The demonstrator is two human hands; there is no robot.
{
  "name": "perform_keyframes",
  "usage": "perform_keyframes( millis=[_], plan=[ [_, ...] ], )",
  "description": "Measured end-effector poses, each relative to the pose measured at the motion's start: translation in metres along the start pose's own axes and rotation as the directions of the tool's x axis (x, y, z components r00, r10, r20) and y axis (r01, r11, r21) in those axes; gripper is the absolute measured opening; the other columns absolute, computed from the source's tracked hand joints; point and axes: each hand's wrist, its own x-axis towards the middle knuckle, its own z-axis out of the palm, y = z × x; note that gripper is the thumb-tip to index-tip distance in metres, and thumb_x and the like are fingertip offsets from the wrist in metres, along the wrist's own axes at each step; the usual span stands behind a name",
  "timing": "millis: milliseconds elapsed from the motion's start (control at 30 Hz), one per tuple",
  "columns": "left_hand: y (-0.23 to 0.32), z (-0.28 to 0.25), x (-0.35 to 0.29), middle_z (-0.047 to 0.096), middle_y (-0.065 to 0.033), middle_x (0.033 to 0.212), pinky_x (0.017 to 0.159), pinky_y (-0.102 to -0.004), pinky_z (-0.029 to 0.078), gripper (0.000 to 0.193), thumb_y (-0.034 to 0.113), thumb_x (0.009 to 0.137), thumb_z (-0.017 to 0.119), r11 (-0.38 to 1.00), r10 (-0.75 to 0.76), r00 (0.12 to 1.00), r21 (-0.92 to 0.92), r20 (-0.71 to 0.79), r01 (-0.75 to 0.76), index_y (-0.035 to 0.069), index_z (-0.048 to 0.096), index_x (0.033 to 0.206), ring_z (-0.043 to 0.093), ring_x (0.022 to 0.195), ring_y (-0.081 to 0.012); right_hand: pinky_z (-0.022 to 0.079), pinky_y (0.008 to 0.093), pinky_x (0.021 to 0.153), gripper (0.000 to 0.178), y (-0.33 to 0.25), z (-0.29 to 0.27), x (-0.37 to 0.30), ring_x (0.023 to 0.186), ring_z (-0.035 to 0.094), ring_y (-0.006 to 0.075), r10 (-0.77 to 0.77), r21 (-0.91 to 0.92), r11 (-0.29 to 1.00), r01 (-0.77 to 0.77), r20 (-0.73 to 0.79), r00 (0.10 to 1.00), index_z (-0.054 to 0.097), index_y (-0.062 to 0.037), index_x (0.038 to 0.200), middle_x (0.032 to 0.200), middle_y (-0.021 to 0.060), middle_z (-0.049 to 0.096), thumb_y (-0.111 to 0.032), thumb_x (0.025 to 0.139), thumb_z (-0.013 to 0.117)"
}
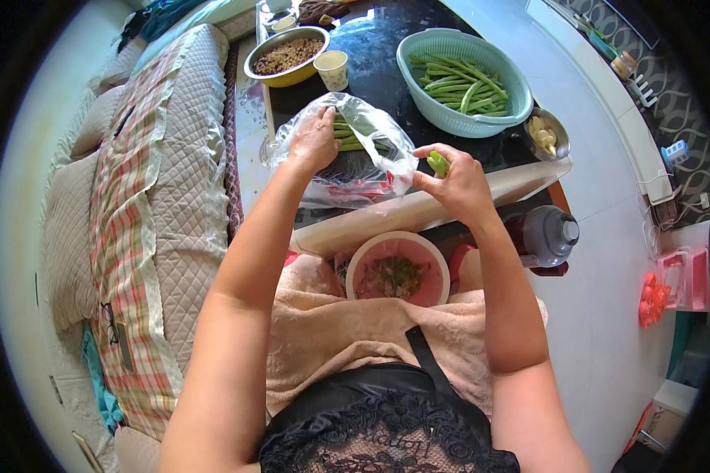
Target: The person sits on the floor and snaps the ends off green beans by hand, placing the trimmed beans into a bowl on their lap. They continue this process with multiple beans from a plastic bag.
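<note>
A clear plastic bag [386, 130] with red print lies open on the black tabletop, with green beans [351, 135] inside. My left hand [315, 140] is at the bag's left side, its fingers bent over the rim beside the beans. At the opposite side, my right hand [456, 180] has short green bean pieces [439, 164] tucked in its curled fingers. Its thumb and fingertips touch the bag's right edge. Beyond that hand stands a pale blue-green colander [481, 124] holding many long green beans [461, 83].
A pink-lined bin [355, 272] with green scraps stands between my knees. Behind the bag are a paper cup [333, 72] and a metal bowl [270, 79] of brown grains. A small steel bowl [562, 146] sits at the table's right corner, above a grey jug [548, 236]. A quilted sofa [185, 158] runs along the left.
</note>
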Motion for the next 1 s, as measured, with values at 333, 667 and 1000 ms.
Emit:
perform_keyframes(
  millis=[333, 667, 1000],
  plan=[
    [0.006, 0.006, 0.013, 0.058, -0.0124, 0.108, 0.090, -0.0437, 0.044, 0.041, 0.018, 0.072, 0.074, 0.978, 0.119, 0.993, 0.174, -0.017, -0.114, 0.004, 0.059, 0.107, 0.053, 0.110, -0.0317, 0.045, 0.0247, 0.058, 0.042, -0.006, 0.002, -0.002, 0.064, 0.057, 0.0077, -0.032, 0.568, 0.820, -0.066, 0.159, 0.987, 0.071, -0.0031, 0.092, 0.075, 0.0018, 0.067, -0.039, 0.074, 0.083],
    [0.021, -0.009, -0.032, 0.063, -0.0117, 0.103, 0.089, -0.0428, 0.045, 0.022, 0.002, 0.080, 0.057, 0.966, 0.210, 0.978, 0.152, 0.002, -0.208, 0.008, 0.059, 0.101, 0.058, 0.104, -0.0298, 0.052, 0.0422, 0.066, 0.028, -0.005, -0.002, -0.008, 0.074, 0.068, 0.0331, -0.002, -0.102, 0.995, -0.018, -0.191, 0.982, 0.071, -0.0104, 0.097, 0.079, 0.0163, 0.069, -0.028, 0.076, 0.076],
    [0.028, -0.050, -0.081, 0.061, -0.0144, 0.107, 0.090, -0.0436, 0.043, 0.027, 0.000, 0.082, 0.055, 0.961, 0.234, 0.957, -0.111, -0.172, -0.255, 0.006, 0.054, 0.109, 0.055, 0.106, -0.0337, 0.052, 0.0420, 0.073, 0.036, 0.007, -0.019, -0.008, 0.084, 0.068, 0.0342, 0.049, -0.205, 0.974, -0.095, -0.219, 0.974, 0.069, -0.0081, 0.097, 0.087, 0.0175, 0.070, -0.037, 0.078, 0.075]
  ],
)
